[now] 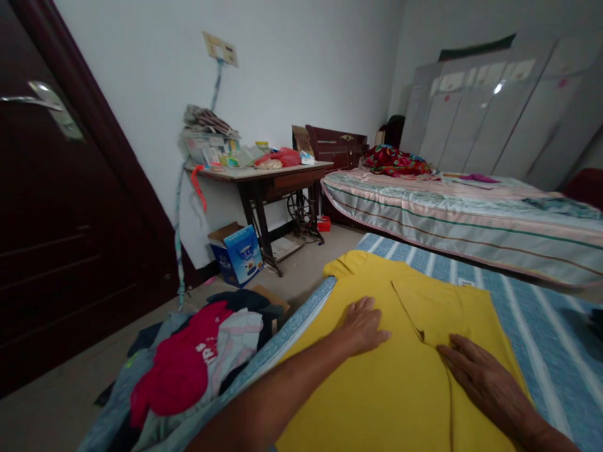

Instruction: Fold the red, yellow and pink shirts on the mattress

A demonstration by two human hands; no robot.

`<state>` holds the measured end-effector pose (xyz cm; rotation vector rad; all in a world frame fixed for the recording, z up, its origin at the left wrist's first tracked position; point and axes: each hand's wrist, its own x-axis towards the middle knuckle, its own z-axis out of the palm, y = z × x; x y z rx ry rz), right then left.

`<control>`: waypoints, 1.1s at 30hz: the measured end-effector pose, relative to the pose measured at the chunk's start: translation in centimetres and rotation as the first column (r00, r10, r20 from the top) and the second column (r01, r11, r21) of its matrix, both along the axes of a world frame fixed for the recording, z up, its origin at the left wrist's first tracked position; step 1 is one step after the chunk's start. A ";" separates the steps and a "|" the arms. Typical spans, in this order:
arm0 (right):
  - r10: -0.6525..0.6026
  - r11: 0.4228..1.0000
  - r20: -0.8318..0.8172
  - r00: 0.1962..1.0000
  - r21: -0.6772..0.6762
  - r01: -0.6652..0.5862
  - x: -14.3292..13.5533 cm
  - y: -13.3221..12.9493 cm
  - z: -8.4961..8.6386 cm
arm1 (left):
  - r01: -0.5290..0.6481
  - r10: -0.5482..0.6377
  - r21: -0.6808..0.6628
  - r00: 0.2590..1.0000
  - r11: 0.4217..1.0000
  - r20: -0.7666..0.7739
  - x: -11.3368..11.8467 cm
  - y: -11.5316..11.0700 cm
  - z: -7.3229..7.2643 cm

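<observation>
My unclenched left hand (365,326) and right hand (483,380) top the yellow cloth shirt (377,402), lengthwise along the blue-striped fabric surface (530,326)'s left edge.

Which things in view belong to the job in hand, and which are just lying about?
In the job:
- yellow shirt, under both hands
- left hand, right hand
- blue-and-white striped cover, beneath the shirt

Lying about, apparently:
- clothes pile
- blue carton
- treadle sewing table
- red plastic bag
- red floral bedding
</observation>
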<state>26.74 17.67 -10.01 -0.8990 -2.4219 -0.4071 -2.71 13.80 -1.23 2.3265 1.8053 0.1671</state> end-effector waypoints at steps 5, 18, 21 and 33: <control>-0.009 0.997 0.065 0.998 -0.076 0.014 0.0 -0.3 0.5 | -0.096 0.096 0.039 0.995 0.995 -0.001 -6.2 -8.1 0.6; -0.111 0.979 0.092 0.990 -0.158 0.125 -3.5 -2.2 1.7 | -0.457 0.401 0.107 0.853 0.883 0.333 -10.7 -15.4 -1.2; -0.090 0.979 0.100 0.991 -0.172 0.107 -6.7 -2.1 2.6 | -0.523 0.452 0.092 0.801 0.847 0.394 -10.9 -15.0 -1.6; -0.056 0.917 0.272 0.961 -0.366 0.158 -31.8 3.9 11.4 | -0.445 0.368 0.254 0.881 0.859 0.298 -13.7 -15.5 -7.1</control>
